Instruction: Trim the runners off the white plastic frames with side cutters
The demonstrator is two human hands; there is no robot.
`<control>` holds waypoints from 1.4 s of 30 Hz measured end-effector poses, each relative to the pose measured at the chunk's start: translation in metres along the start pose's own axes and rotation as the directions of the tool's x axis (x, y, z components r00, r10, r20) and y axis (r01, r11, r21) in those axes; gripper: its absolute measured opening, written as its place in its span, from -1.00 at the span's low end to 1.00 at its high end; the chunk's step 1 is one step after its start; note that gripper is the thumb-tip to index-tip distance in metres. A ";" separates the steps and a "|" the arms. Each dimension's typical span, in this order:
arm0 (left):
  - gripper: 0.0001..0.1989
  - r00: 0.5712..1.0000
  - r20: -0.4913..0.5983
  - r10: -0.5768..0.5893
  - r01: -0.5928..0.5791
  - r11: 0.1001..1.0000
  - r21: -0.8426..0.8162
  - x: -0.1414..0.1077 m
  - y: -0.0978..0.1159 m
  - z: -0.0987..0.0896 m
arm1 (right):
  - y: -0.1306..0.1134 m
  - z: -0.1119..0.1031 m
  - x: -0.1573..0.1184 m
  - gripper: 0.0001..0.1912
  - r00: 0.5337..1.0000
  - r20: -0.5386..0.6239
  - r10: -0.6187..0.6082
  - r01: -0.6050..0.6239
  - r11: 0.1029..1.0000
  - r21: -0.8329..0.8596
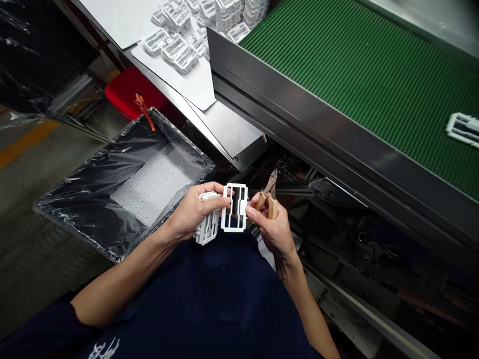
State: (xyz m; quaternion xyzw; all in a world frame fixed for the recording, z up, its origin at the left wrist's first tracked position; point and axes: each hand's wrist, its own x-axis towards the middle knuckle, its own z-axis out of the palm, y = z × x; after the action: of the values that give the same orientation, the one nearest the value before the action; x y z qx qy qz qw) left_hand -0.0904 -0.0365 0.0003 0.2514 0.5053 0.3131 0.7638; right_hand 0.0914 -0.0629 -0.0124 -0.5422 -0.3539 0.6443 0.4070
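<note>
My left hand (196,209) is closed around a small stack of white plastic frames (208,227). Its thumb and fingertips also pinch the left side of one more white plastic frame (235,228), held upright beside the stack. In my right hand (275,229) are side cutters (270,187) with pale tan handles, their jaws pointing up and away from me. The thumb of that hand touches the right edge of the single frame. The cutter handles stand apart, and part of the grip is hidden behind the fingers.
A bin lined with black plastic (93,174) stands at the left, with flat white parts inside. Ahead, stacks of white frames (179,52) lie on a metal table (228,129). A green conveyor belt (359,65) at the right carries another white frame (464,129).
</note>
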 end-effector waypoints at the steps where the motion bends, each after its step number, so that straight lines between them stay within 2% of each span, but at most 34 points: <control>1: -0.80 1.000 -0.003 -0.001 0.001 1.000 0.003 0.000 0.000 0.000 | 0.000 0.000 0.000 -0.79 1.000 -0.001 -0.002 0.002 1.000 0.002; 12: -0.81 1.000 0.001 -0.006 0.006 0.999 0.042 0.004 0.002 0.002 | -0.001 0.001 0.004 -0.79 0.999 -0.046 -0.020 0.017 0.998 -0.058; 16: -0.76 0.999 0.037 0.006 -0.013 0.980 0.199 0.013 0.020 -0.008 | -0.008 0.000 0.004 -0.79 1.000 0.005 -0.011 0.011 0.996 -0.089; 19: -0.78 0.991 0.136 0.017 -0.065 0.929 0.365 0.021 0.035 -0.015 | -0.013 -0.002 0.003 -0.80 0.999 0.042 -0.004 0.010 0.989 -0.147; 23: -0.81 0.955 0.293 -0.039 -0.106 0.878 0.466 0.028 0.043 -0.020 | -0.018 -0.003 0.002 -0.83 0.996 0.088 -0.016 0.036 0.972 -0.233; 29: -0.83 0.934 0.348 -0.084 -0.148 0.794 0.589 0.030 0.044 -0.019 | -0.019 -0.008 0.001 -0.85 0.992 0.121 -0.021 0.054 0.960 -0.275; 31: -0.81 0.926 0.374 -0.042 -0.225 0.735 0.640 0.029 0.044 -0.018 | -0.017 -0.010 0.001 -0.85 0.989 0.149 -0.018 0.060 0.958 -0.280; 33: -0.80 0.908 0.415 0.060 -0.339 0.687 0.643 0.027 0.041 -0.017 | -0.013 -0.012 0.003 -0.82 0.983 0.185 -0.007 0.056 0.964 -0.259; 36: -0.78 0.846 0.503 0.178 -0.468 0.698 0.541 0.025 0.035 -0.017 | 0.000 -0.012 0.005 -0.76 0.972 0.236 0.022 0.020 0.985 -0.170; 39: -0.79 0.804 0.573 0.159 -0.485 0.733 0.477 0.021 0.025 -0.017 | 0.018 -0.008 0.004 -0.73 0.954 0.297 0.041 -0.009 0.994 -0.107; 42: -0.79 0.792 0.596 0.134 -0.500 0.701 0.508 0.014 0.016 -0.018 | 0.029 -0.005 -0.001 -0.77 0.937 0.344 0.061 0.000 0.984 -0.176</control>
State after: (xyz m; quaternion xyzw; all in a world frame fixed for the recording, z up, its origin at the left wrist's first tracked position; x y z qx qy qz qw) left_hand -0.1061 -0.0141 -0.0040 0.6577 0.3034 0.1734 0.6673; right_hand 0.0920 -0.0762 -0.0384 -0.4583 -0.4666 0.7031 0.2791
